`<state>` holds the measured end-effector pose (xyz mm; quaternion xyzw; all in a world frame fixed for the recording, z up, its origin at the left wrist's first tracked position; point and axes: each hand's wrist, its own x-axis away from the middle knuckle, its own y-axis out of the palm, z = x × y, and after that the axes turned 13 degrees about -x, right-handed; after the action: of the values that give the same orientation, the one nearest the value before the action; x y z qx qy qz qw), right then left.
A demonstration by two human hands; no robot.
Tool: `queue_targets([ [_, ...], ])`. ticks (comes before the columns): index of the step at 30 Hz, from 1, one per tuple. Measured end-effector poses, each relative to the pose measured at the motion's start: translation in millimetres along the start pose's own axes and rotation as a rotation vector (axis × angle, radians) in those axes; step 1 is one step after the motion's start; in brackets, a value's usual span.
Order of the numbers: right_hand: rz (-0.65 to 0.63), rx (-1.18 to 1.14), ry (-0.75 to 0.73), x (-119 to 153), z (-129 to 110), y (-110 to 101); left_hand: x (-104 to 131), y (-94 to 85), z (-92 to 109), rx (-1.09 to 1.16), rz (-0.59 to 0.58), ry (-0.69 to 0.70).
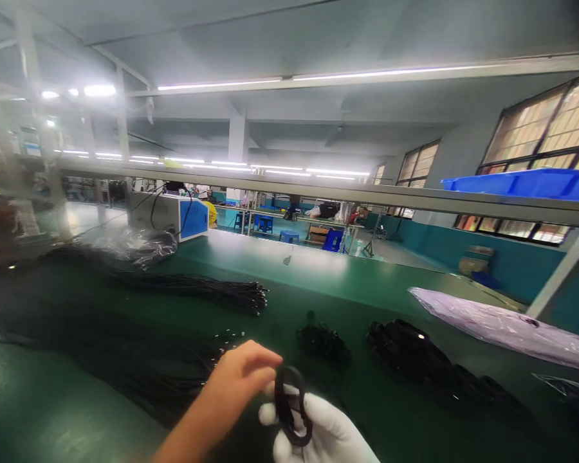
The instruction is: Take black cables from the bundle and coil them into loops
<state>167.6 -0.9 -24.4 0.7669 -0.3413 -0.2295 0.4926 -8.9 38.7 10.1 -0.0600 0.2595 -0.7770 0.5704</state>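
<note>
Head view, bottom centre: both my left hand (236,379) and gloved right hand (325,431) are pinching the coiled black cable (292,405), fingers clamped.

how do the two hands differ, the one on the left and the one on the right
The left hand is bare; the right hand wears a white glove. The left hand reaches in from the left with fingertips pinching the black cable coil, while the right hand sits lower, fingers cradling it from beneath. Both grip the same coil above the green table.

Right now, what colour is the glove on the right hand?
White, seen in the head view: the glove holds a black cable coil.
</note>
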Motion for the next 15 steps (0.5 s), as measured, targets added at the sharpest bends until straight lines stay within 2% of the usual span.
queue_targets([
  [3,-0.042,-0.046,0.106,-2.5,-0.1,-7.6,0.9,-11.6,-4.0,0.300,-0.287,0.001],
  [5,0.012,0.011,0.130,-5.8,-0.1,-5.1,0.5,-10.9,-8.3,0.415,-0.398,0.024],
  [7,0.164,0.179,0.061,-8.2,-0.9,2.2,-1.5,-6.1,-10.7,0.365,-0.352,0.008],
  [10,0.395,0.544,-0.108,-8.3,-2.2,13.1,-7.6,1.5,-14.1,0.097,-0.160,-0.033],
  [12,0.419,0.620,-0.155,-6.7,-2.2,16.5,-11.6,3.8,-22.7,0.021,-0.079,-0.011],
  [15,0.484,0.671,-0.211,-3.7,-7.6,17.5,-11.5,2.0,-52.0,-0.018,0.013,-0.042],
])
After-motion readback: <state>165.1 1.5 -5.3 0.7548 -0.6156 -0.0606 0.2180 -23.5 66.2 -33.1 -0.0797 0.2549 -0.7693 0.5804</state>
